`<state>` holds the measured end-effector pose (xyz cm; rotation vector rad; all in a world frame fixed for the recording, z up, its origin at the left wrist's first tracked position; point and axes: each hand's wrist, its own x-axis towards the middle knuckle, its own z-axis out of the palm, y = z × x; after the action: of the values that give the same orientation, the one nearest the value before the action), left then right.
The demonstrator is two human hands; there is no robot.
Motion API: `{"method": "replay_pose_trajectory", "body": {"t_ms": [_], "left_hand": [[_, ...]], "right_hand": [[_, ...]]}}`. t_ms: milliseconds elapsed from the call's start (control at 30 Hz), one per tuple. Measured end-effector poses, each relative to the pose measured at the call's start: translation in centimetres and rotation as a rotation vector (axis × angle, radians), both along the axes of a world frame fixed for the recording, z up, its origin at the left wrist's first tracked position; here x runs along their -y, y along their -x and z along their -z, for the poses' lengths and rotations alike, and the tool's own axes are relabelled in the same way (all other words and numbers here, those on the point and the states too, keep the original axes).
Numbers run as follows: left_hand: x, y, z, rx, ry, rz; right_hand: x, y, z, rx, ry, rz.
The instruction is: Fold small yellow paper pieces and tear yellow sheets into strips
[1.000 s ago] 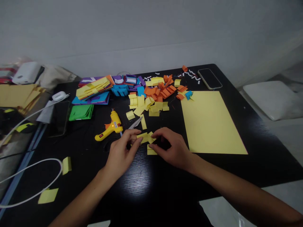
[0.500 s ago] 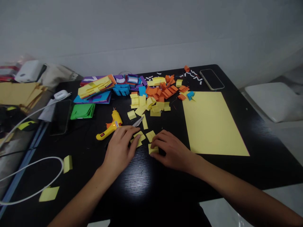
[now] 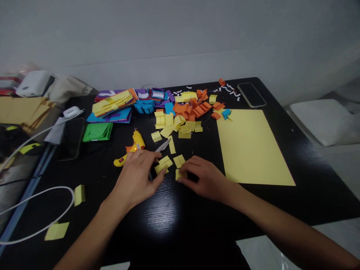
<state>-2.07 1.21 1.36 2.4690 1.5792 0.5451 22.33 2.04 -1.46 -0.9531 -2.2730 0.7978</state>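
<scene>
My right hand (image 3: pixel 205 176) has thumb and fingertips closed on a small folded yellow paper piece (image 3: pixel 180 174), low over the black table. To the left, my left hand (image 3: pixel 136 175) hovers with thumb and fingers apart and nothing between them. Its thumb tip is close to several creased yellow paper pieces (image 3: pixel 165 162); whether it touches one I cannot tell. Scissors (image 3: pixel 163 146) lie partly under that hand, with their blades pointing away and the handles mostly hidden. Another creased yellow piece (image 3: pixel 179 161) rests between the hands. Just beyond my left hand lies a yellow glue gun (image 3: pixel 137 140).
A large yellow sheet (image 3: pixel 253 146) lies at the right, below a phone (image 3: pixel 251 94). Orange paper pieces (image 3: pixel 194 108) and coloured paper stacks (image 3: pixel 112 105) line the back. Green paper (image 3: pixel 98 132), a dark phone (image 3: pixel 71 138) and a white cable (image 3: pixel 67 189) are at the left.
My left hand has shifted left and spread its fingers, uncovering more of the yellow pieces and scissors. My right hand stays at the same yellow piece, nearly unmoved.
</scene>
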Motion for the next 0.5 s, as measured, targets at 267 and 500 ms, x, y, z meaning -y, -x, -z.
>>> {"method": "replay_pose_trajectory", "body": {"t_ms": [267, 500], "left_hand": [[0.01, 0.68, 0.09, -0.024, 0.102, 0.115], [0.3, 0.43, -0.36, 0.416, 0.297, -0.01]], "right_hand": [[0.13, 0.11, 0.5, 0.021, -0.08, 0.071], [0.5, 0.42, 0.18, -0.069, -0.055, 0.122]]}}
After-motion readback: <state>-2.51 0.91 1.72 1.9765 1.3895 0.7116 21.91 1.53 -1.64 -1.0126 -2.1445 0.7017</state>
